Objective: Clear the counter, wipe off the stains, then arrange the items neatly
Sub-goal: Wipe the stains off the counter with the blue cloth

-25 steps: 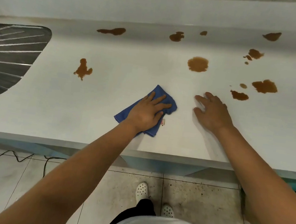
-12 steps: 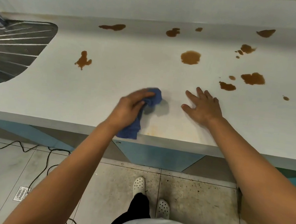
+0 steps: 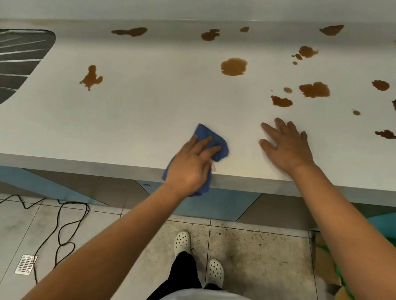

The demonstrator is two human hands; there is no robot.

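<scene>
The left hand [image 3: 191, 166] presses a blue cloth [image 3: 211, 139] onto the white counter [image 3: 147, 110] at its front edge. The fingers lie fairly straight across the bunched fabric, so the grip looks like a flat press more than a clench, though the thumb side is hidden under the hand and I cannot tell whether it pinches the cloth. Part of the cloth pokes out ahead of the fingertips; its rear corner hangs over the counter's front lip below the wrist.

The right hand [image 3: 286, 147] rests palm down on the counter just to the right of the cloth, apart from it, fingers spread and straight, grasping nothing.

Brown stains dot the surface beyond both hands: a round one [image 3: 233, 66] ahead of the cloth, an elongated one [image 3: 91, 77] to the far left, a smear [image 3: 130, 31] along the back edge, and a scatter of blotches [image 3: 314, 89] on the right side. The patch directly around the cloth shows only a faint yellowish tint.

A ribbed steel sink drainboard [image 3: 8, 64] sits at the counter's left end. Below, white perforated clogs [image 3: 182, 242] stand on the tiled floor, with a black cable [image 3: 61, 228] looped to the left.
</scene>
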